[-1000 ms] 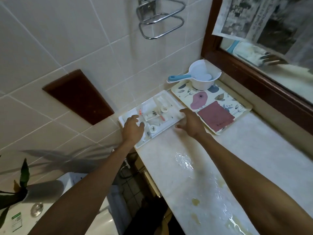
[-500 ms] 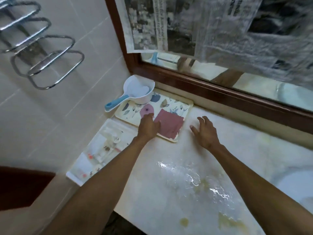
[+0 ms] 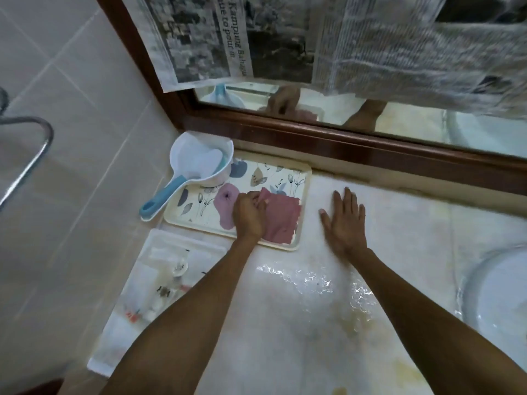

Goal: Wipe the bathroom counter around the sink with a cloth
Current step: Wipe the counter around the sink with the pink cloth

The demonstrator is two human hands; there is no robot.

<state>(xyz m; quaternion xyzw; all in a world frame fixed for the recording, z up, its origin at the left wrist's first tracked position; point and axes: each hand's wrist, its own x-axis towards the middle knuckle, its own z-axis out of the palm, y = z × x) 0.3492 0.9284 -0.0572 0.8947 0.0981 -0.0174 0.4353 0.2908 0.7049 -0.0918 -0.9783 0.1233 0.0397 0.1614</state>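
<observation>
A dusty-pink cloth lies on a flowered cream tray at the back left of the pale marble counter. My left hand is closed on the cloth's left edge, which is bunched and lifted a little. Flat on the bare counter just right of the tray rests my right hand, fingers spread, holding nothing. The white sink basin shows at the right edge. A puddle of water and yellowish stains cover the counter in front of my hands.
A white scoop with a blue handle sits on the tray's far left corner. A clear plastic tray of small toiletries lies near the counter's left edge. A wood-framed mirror with newspaper taped on it runs behind. The tiled wall is left.
My left hand has gone from the toiletries tray to the flowered tray and closed on the pink cloth. My right hand has come to rest flat on the counter. The view has swung right.
</observation>
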